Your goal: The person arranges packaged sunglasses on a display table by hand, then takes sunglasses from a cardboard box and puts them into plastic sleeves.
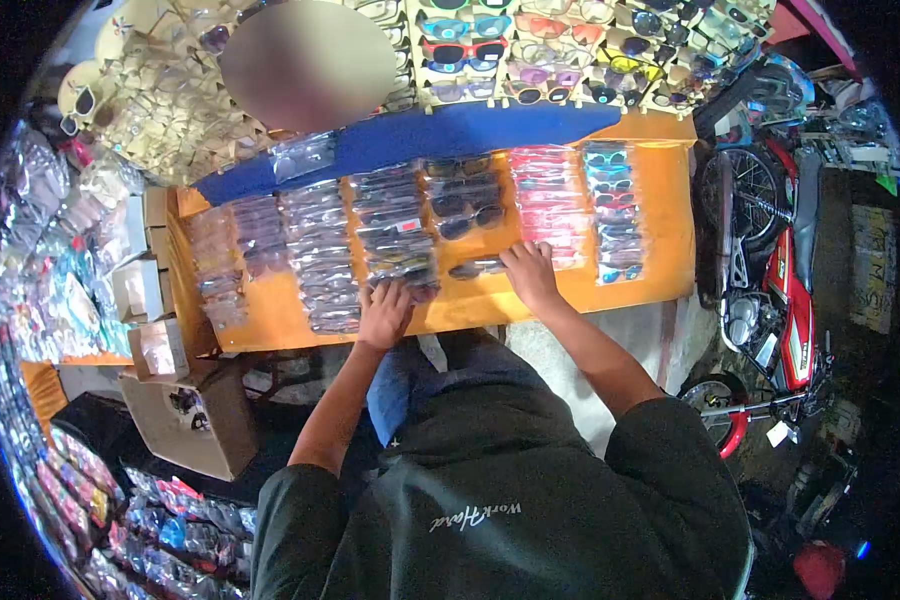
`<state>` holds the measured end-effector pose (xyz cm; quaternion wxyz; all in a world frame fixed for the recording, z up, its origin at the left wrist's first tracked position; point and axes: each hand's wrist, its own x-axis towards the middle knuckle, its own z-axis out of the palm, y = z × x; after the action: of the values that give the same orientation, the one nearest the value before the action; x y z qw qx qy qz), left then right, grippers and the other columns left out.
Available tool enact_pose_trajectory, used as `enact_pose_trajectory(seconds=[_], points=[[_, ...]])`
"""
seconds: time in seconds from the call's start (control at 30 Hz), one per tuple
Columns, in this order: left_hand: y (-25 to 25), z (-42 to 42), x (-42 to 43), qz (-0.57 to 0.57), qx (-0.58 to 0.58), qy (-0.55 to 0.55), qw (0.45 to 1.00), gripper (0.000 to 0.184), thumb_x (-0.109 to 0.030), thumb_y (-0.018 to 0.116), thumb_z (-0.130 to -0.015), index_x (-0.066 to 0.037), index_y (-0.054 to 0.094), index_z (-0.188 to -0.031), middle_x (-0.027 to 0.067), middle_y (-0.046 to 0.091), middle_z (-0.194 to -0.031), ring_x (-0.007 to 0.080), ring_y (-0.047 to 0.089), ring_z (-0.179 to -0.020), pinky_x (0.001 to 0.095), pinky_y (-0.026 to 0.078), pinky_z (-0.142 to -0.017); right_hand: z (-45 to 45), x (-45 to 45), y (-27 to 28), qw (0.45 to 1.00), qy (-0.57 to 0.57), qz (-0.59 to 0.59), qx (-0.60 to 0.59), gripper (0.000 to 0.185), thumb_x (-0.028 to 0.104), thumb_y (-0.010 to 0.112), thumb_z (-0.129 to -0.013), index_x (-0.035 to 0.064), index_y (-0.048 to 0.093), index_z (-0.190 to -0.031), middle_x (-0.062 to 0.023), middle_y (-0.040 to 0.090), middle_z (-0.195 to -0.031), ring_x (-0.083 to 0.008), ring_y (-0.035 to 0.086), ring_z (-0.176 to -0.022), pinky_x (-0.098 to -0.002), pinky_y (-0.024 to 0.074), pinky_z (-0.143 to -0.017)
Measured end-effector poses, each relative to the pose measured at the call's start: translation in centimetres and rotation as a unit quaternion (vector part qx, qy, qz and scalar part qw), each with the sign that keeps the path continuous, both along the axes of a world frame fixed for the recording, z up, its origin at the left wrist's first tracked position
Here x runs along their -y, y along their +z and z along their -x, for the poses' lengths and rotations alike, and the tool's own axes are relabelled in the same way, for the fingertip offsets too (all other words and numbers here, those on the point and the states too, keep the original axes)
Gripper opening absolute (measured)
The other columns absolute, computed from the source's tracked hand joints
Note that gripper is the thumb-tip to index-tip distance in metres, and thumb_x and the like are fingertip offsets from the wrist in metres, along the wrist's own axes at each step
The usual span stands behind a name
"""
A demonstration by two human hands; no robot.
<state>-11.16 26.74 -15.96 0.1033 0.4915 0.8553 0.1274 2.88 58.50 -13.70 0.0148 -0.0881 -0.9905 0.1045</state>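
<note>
My left hand (385, 312) is at the near end of a row of plastic-wrapped dark sunglasses (395, 215), its fingers curled over the nearest pair (422, 284). My right hand (532, 275) has its fingertips closed on the right end of a single dark pair of sunglasses (475, 268), which lies low over the orange cloth (455, 318). Beyond that pair is a shorter column of dark sunglasses (465, 205). A row of wrapped pink-red eyewear (550, 205) runs just past my right hand.
Upright racks of glasses (465, 50) stand behind a blue cloth strip (400, 140). More wrapped rows (320, 260) lie to the left, coloured sunglasses (615, 205) to the right. An open cardboard box (215, 425) sits lower left; a red motorcycle (785, 290) is parked at right.
</note>
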Motion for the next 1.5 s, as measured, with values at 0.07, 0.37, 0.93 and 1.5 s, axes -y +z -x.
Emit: enact_pose_trajectory(seconds=[0.07, 0.37, 0.93, 1.5], points=[[0.0, 0.3, -1.1, -0.015, -0.017, -0.004, 1.000, 0.035, -0.026, 0.066, -0.092, -0.013, 0.061, -0.124, 0.0085, 0.056, -0.140, 0.0307, 0.052, -0.131, 0.0631, 0.039, -0.103, 0.8, -0.5, 0.1, 0.999, -0.006, -0.029, -0.012, 0.017, 0.011, 0.061, -0.088, 0.0112, 0.068, -0.104, -0.0064, 0.064, -0.099, -0.0270, 0.058, -0.108, -0.0479, 0.0401, -0.095], [3.7, 2.8, -8.6, 0.053, 0.073, 0.006, 0.996, 0.066, -0.029, 0.074, -0.085, -0.015, 0.052, -0.146, 0.0084, 0.054, -0.143, 0.0309, 0.047, -0.137, 0.0641, 0.033, -0.107, 5.0, -1.6, -1.2, 0.999, -0.024, -0.022, -0.001, 0.028, 0.010, 0.075, -0.079, 0.0118, 0.067, -0.105, -0.0049, 0.064, -0.101, -0.0264, 0.059, -0.106, -0.0476, 0.0388, -0.094], [-1.9, 4.0, -13.3, 0.014, -0.039, 0.085, 0.996, 0.058, -0.024, 0.074, -0.085, -0.014, 0.051, -0.138, 0.0062, 0.059, -0.132, 0.0296, 0.051, -0.129, 0.0630, 0.033, -0.109, 5.5, -1.1, -1.0, 0.997, -0.048, -0.033, -0.045, 0.017, 0.015, 0.071, -0.084, 0.0110, 0.064, -0.100, -0.0065, 0.061, -0.101, -0.0269, 0.058, -0.107, -0.0491, 0.0399, -0.097], [2.6, 4.3, -5.5, -0.102, -0.016, 0.155, 0.983, 0.049, -0.027, 0.071, -0.089, -0.013, 0.056, -0.134, 0.0074, 0.063, -0.128, 0.0300, 0.054, -0.128, 0.0627, 0.035, -0.106, 5.4, 0.0, -0.5, 0.997, -0.071, 0.004, -0.043, 0.031, 0.012, 0.071, -0.083, 0.0108, 0.066, -0.114, -0.0062, 0.059, -0.114, -0.0275, 0.056, -0.113, -0.0507, 0.0372, -0.098]])
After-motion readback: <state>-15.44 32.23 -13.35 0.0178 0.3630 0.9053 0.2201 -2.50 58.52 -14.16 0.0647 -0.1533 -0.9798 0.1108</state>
